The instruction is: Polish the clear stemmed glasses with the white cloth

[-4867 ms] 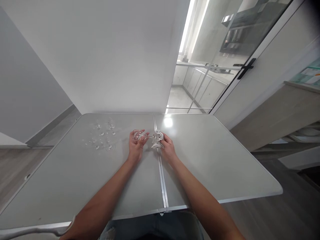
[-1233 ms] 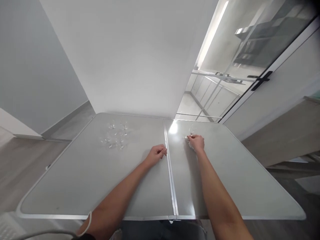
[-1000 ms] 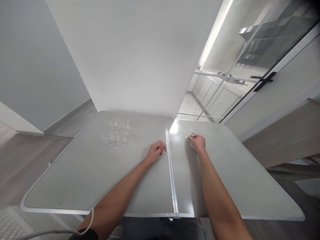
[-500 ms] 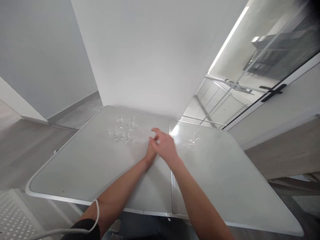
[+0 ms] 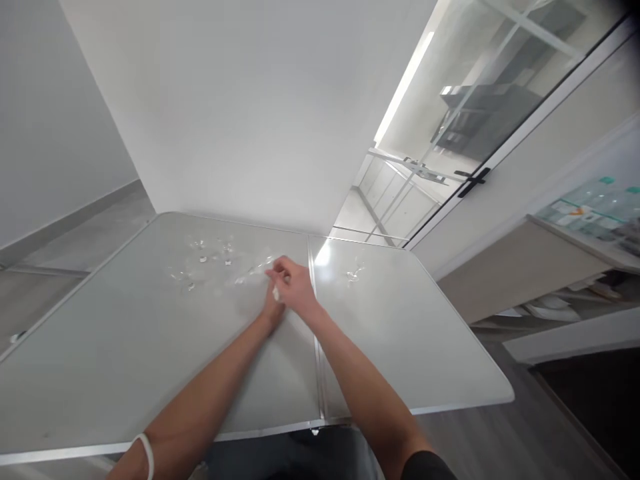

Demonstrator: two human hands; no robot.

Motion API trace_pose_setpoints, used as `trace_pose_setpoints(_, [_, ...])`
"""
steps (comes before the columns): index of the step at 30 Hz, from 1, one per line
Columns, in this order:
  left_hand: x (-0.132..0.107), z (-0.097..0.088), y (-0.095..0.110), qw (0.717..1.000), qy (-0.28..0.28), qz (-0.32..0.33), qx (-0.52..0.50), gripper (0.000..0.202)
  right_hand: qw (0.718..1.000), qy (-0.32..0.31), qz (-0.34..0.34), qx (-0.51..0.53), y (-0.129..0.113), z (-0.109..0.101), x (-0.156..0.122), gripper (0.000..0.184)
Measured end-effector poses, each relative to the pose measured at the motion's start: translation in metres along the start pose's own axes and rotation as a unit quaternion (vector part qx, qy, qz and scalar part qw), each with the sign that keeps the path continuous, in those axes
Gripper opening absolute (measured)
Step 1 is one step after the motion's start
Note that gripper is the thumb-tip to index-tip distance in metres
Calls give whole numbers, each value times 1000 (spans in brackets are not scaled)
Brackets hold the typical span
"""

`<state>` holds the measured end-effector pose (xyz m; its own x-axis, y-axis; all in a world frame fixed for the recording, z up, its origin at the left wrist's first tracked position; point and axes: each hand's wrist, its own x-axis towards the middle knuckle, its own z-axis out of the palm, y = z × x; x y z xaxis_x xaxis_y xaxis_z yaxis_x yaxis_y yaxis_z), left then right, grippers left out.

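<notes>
My right hand (image 5: 296, 288) is over the middle of the table, thumb and forefinger pinched together. From its fingertips a clear, thin plastic piece (image 5: 256, 269) reaches out to the left; its exact kind is too blurred to tell. A small white bit (image 5: 277, 293) shows just under the right hand. My left hand (image 5: 273, 309) is directly beneath and behind the right, its fingers mostly hidden. Left of both hands several clear plastic pieces (image 5: 228, 248) with small white parts lie spread out. A separate clear piece (image 5: 355, 273) lies to the right.
The pale table (image 5: 400, 340) has a metal seam (image 5: 320, 373) down its middle. Behind it stands a white wall (image 5: 250, 120). At the right are a glass-paned door (image 5: 465, 113) and a shelf unit (image 5: 515, 267) with bottles (image 5: 600, 207) on top. A white cord (image 5: 146, 453) crosses my left arm.
The view has swung right, bringing the shelf and bottles in. My right hand's fingers have closed into a pinch, and a clear piece now shows beside them. Both hands remain close together.
</notes>
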<state>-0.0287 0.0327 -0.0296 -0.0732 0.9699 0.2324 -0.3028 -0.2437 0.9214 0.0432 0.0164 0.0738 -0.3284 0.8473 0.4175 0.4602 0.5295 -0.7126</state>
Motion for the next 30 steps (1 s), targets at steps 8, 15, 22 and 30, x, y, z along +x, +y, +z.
trace_pose_setpoints(8, [-3, -1, 14, 971, -51, -55, -227, 54, 976, 56, 104, 181, 65, -57, -38, 35])
trace_pose_setpoints(15, [-3, -1, 8, 973, -8, -78, -219, 47, 939, 102, 96, 315, 79, -24, -43, 32])
trace_pose_setpoints(22, [-1, -2, 16, 980, 4, -59, -188, 41, 955, 15, 73, 288, 82, -27, -47, 31])
trace_pose_setpoints(30, [-6, 3, 22, 991, 14, -35, -127, 38, 795, 175, 251, 524, 96, -51, -48, 51])
